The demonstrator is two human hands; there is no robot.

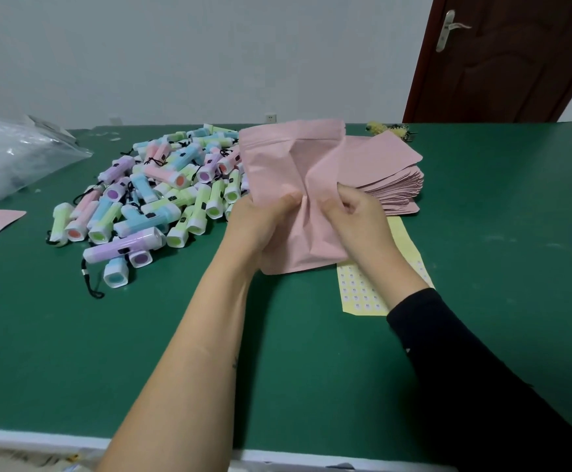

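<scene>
- Pink pouch [298, 158] is being pinched at its creased middle by the left grip [254, 226] and the right grip [359, 216], both clenched on it.
- It is being held just above the desk [499, 250], in front of the pouch stack [397, 185].
- Seemingly it is being spread open; next, one grip is being called on to free itself and take one from the torch pile [162, 185].

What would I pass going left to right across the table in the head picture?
Clear plastic bag, pile of flashlights, left hand, pink pouch, right hand, stack of pink pouches.
</scene>
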